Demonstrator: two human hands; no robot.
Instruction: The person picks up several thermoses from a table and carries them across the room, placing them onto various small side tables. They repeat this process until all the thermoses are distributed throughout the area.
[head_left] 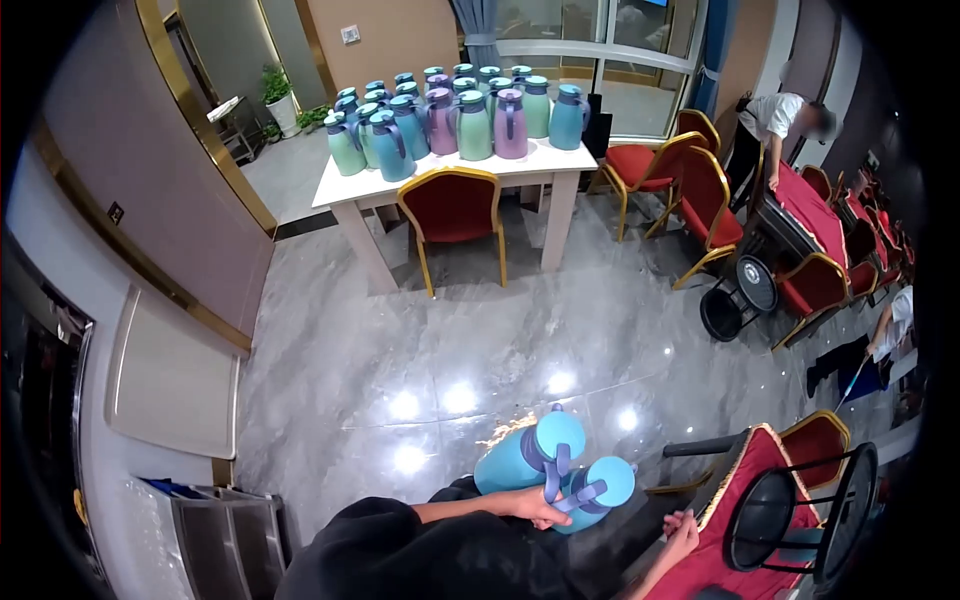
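Observation:
My left hand (pixel 540 507) is wrapped round the handles of two blue thermos jugs. One jug (pixel 512 462) leans to the left, and the other jug (pixel 600 492) is beside it with its lid to the right. Both hang in front of my dark clothing, above the floor. My right hand (pixel 682 538) is at the left edge of a table with a red tablecloth (pixel 712 555). Its fingers are loosely bent and apart, with nothing visible in them. Whether they touch the cloth is hard to tell.
Several blue, green and purple jugs (pixel 475 125) stand on a white table (pixel 540 160), a red chair (pixel 455 210) before it. A black round-topped stand (pixel 755 520) rests on the red-clothed table. One person (pixel 775 120) bends over another table; another person (pixel 880 335) holds a long handle.

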